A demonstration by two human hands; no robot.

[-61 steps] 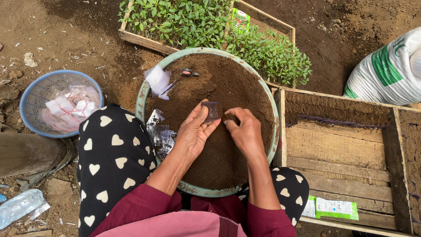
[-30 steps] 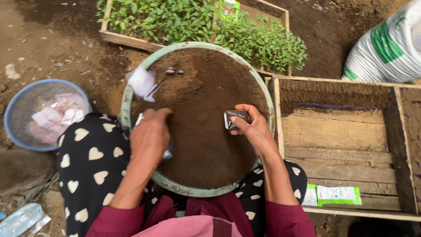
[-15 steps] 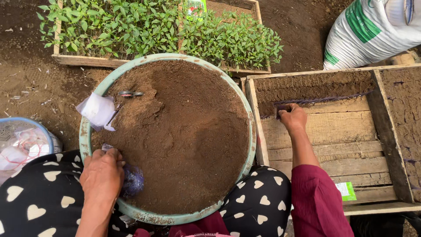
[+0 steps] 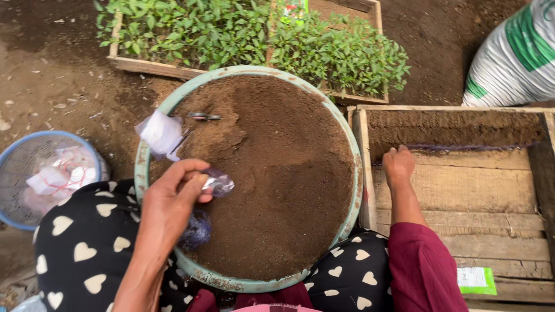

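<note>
left hand (image 4: 170, 202) pinching small clear plastic bag (image 4: 218, 184) over soil basin (image 4: 347, 190); right hand (image 4: 398, 163) closed in wooden tray (image 4: 462, 190).

Left hand (image 4: 173, 199) at eight o'clock, fingers pinched closed, palm down. Right hand (image 4: 398, 164) at three o'clock, fist curled, forearm extended.

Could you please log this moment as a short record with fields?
Left hand: pinching a small clear plastic bag over the basin
Right hand: fist resting in the wooden crate, at the soil row
Basin contents: brown soil, white packet
Behind: seedling tray
Left side: blue basket
Top right: white sack
</note>
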